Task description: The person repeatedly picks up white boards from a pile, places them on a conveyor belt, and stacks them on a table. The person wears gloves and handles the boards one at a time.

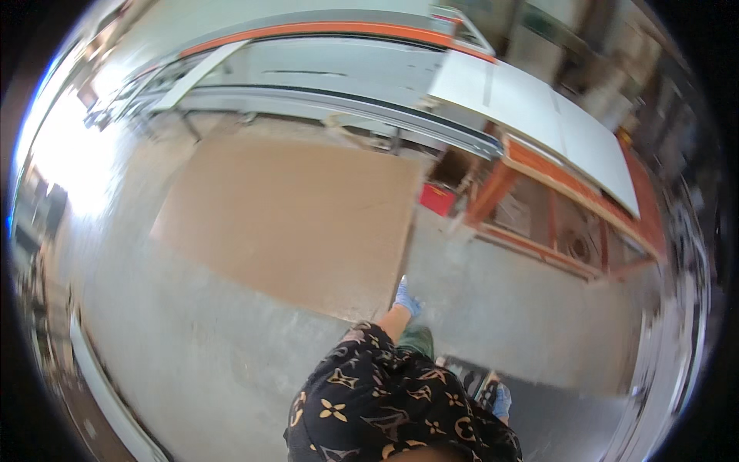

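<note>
A large flat brown board (292, 215) is spread out low in front of me. My left hand (409, 299), in a pale blue glove, is at the board's right edge near its closest corner. One finger or thumb of it points forward; whether the hand touches the board cannot be made out. My right hand (502, 402), also in a bluish glove, is low beside my body at the edge of a dark flat panel (554, 416). Its fingers are blurred and partly hidden by my patterned black clothing.
A long machine with an orange stripe (339, 29) and metal rail (369, 112) spans the far side. White panels (539, 100) rest on an orange-brown wooden table (531, 250) at the right. A red box (438, 199) stands by its leg. Grey floor (231, 339) surrounds the board.
</note>
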`<act>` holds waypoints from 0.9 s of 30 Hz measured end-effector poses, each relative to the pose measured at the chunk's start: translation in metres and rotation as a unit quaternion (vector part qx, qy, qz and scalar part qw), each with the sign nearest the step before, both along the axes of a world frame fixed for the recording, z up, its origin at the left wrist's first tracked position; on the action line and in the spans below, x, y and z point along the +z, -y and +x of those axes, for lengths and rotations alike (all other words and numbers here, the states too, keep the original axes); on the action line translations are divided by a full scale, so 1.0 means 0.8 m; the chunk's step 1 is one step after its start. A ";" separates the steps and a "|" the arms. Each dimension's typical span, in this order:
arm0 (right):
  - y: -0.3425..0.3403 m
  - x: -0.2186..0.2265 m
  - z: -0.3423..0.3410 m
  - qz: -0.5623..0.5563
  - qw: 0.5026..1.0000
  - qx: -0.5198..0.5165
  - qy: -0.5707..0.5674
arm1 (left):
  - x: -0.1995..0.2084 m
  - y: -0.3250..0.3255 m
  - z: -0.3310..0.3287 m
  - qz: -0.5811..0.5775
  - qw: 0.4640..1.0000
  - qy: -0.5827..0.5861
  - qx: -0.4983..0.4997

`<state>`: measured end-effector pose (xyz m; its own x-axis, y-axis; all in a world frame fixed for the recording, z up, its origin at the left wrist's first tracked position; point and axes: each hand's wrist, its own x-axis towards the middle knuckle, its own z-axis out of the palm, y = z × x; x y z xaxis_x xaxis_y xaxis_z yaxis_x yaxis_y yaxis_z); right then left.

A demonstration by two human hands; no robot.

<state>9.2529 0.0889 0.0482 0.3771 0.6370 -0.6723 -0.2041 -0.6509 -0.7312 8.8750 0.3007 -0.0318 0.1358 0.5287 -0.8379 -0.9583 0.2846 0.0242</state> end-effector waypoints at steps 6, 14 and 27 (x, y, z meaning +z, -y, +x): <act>-0.144 0.018 0.045 -0.049 0.958 0.264 0.099 | -0.003 -0.064 -0.028 -0.054 0.933 0.017 0.356; -0.308 -0.060 0.131 -0.038 0.906 0.363 0.213 | -0.035 -0.148 -0.029 -0.039 0.786 0.000 0.617; -0.657 0.133 0.041 0.264 0.837 0.370 0.305 | 0.062 -0.015 -0.024 -0.218 0.823 0.001 0.525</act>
<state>9.2856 0.6142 0.1544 -0.0818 0.9954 -0.0507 0.6282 0.0120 -0.7780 8.8557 0.3131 0.0179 -0.2016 0.0052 -0.9794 -0.6815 -0.7190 0.1364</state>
